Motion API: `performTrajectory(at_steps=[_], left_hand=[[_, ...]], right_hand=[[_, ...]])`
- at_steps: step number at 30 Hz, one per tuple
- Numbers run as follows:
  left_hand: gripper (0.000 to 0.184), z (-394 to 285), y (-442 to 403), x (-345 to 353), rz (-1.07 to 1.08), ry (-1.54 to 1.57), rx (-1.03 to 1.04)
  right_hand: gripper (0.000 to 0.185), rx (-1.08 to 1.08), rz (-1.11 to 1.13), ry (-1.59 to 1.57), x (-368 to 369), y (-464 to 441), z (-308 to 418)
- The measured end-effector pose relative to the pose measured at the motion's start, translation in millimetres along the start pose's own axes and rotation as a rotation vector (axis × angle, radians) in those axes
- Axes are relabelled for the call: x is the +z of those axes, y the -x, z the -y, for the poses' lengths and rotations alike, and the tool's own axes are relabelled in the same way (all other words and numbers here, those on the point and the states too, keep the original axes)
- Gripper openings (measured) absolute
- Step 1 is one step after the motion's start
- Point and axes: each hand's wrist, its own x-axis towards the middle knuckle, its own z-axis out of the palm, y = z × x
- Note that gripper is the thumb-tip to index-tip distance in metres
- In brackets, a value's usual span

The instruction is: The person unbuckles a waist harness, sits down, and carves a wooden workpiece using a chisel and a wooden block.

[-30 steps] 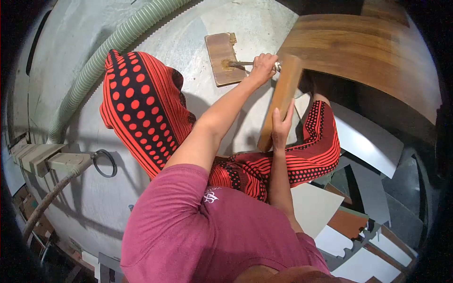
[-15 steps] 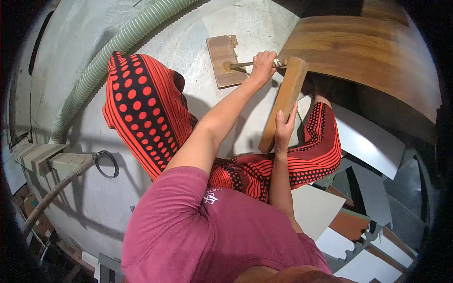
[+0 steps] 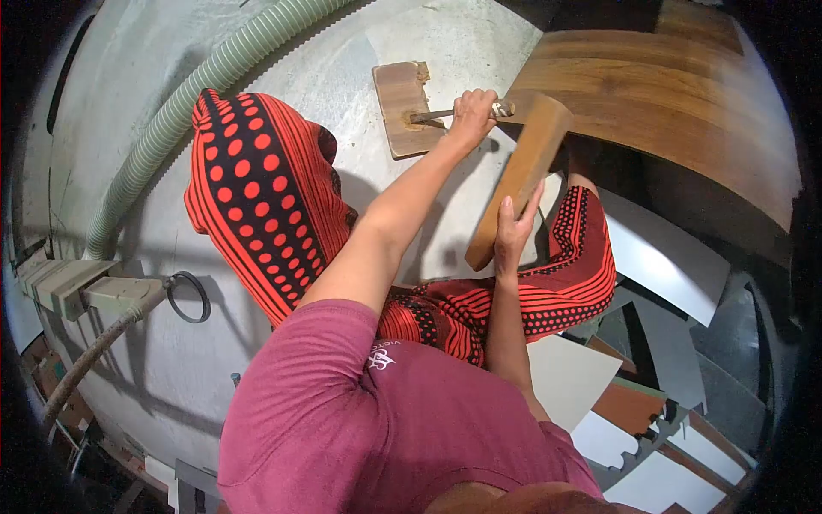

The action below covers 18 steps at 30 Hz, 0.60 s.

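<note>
Wooden board (image 3: 394,94), one: lay flat on the floor (image 3: 462,47) in the head view; edge already notched, a patch at the tip of the chisel (image 3: 437,114) roughened, most of the face uncut. Chisel, one: slanted, my left hand (image 3: 473,118) closed round it. Wooden block (image 3: 525,176), one: gripped in my right hand (image 3: 511,231), its upper end near the chisel's handle.

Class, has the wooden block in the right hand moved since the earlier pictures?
Yes: the wooden block has tilted, its upper end swinging right, away from the notched board.
</note>
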Motion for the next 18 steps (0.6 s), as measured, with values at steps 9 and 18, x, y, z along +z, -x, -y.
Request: performTrajectory(at_steps=[9, 18], left_hand=[[0.036, 1, -1, 1, 0.054, -0.045, -0.023], [0.039, 3, -7, -17, -0.153, 0.030, -0.115]], right_hand=[[0.066, 0.007, -0.013, -0.008, 5, -11, 18], [0.067, 0.065, 0.074, 0.029, -20, -8, -13]])
